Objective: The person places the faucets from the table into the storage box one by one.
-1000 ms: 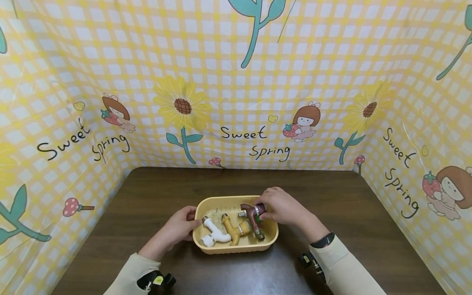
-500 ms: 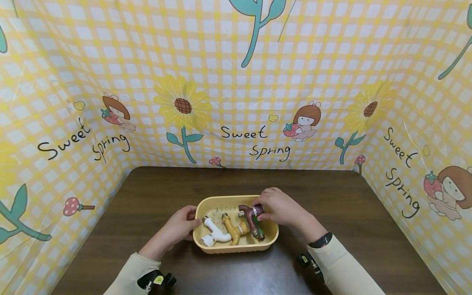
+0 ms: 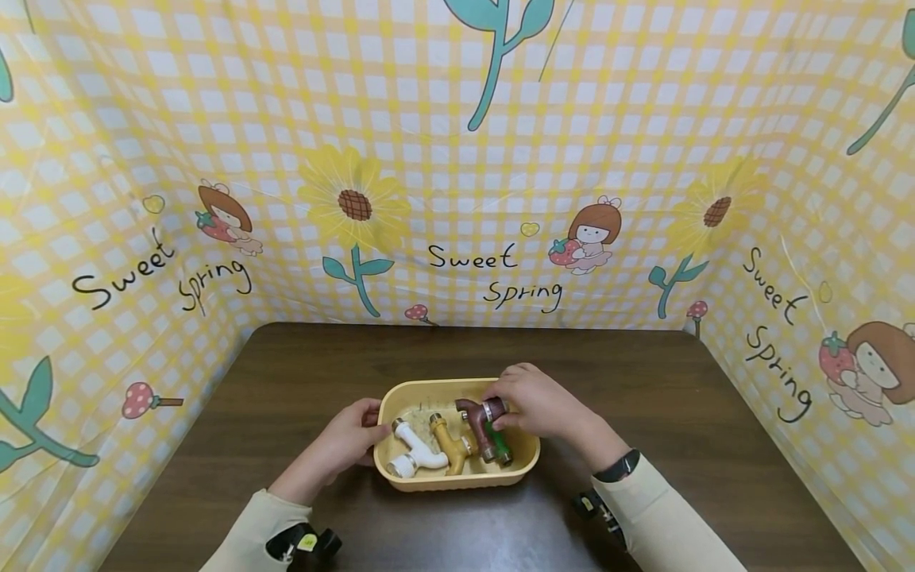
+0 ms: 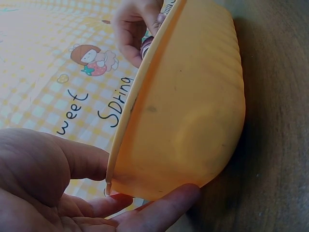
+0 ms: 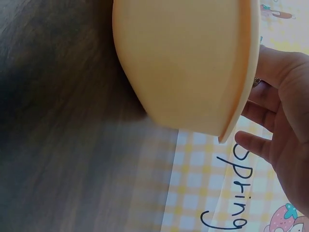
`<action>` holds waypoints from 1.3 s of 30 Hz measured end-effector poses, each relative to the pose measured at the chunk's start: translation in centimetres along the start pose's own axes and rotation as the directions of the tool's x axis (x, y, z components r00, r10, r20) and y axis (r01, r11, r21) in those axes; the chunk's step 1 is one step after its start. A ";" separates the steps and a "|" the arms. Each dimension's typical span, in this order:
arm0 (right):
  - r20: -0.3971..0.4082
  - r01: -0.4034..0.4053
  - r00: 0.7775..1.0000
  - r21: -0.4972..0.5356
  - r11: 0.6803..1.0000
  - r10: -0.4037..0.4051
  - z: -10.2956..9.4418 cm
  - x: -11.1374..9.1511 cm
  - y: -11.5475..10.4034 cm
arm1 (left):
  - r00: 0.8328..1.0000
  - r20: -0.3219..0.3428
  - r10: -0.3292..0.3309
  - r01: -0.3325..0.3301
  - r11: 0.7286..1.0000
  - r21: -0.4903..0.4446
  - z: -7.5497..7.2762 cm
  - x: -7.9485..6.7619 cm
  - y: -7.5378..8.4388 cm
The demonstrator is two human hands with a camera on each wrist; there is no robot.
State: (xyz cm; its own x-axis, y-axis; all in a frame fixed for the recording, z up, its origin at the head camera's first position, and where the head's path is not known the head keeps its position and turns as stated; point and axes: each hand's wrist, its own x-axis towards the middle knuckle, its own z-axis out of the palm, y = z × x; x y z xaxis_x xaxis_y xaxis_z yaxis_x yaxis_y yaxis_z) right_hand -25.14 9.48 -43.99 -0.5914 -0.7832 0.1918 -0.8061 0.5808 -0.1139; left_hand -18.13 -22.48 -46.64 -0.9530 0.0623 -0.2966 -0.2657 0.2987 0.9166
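A yellow plastic basin (image 3: 438, 384) stands on the table with several taps inside. My left hand (image 3: 349, 438) grips its left end, thumb at the rim and fingers along the outside wall, as the left wrist view shows of the basin (image 4: 193, 96). Over the basin's right part, my right hand (image 3: 545, 403) holds a maroon tap (image 3: 479, 427) by its banded end. Beneath and right of it lies a green tap (image 3: 500, 446), partly covered. A yellow tap (image 3: 449, 443) lies mid-basin, and a white tap (image 3: 423, 456) at the left. In the right wrist view, the basin wall hides the taps.
The dark wooden table (image 3: 343, 357) extends all round the basin. A checked yellow cloth (image 3: 457, 175) with printed flowers and lettering hangs behind it and on both sides. Each forearm carries a strapped-on black camera.
My right hand has moved slightly left with the maroon tap, which now shows more of the green tap and overlaps the yellow tap's right end. My left hand and the basin stay put.
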 end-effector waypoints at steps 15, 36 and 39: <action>0.017 0.052 0.999 -0.023 0.998 -0.052 -1.0 1.0 -0.8 | 1.000 -0.003 0.002 -0.002 1.000 0.007 0.0 0.1 0.0; 0.083 0.088 0.993 0.018 0.996 -0.089 -0.6 3.1 -1.5 | 1.000 -0.013 0.011 -0.011 1.000 0.011 0.1 0.0 0.1; 0.106 0.075 0.991 0.020 0.997 -0.077 -0.4 3.4 -1.6 | 1.000 -0.015 0.010 -0.010 1.000 0.016 0.1 0.0 0.1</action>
State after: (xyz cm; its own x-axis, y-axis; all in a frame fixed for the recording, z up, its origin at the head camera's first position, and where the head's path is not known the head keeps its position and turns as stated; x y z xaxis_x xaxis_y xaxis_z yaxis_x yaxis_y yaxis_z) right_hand -25.85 6.02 -42.83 -0.5268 -0.8446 0.0952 -0.8485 0.5158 -0.1186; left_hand -18.10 -22.36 -46.56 -0.9577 0.0510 -0.2831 -0.2538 0.3137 0.9150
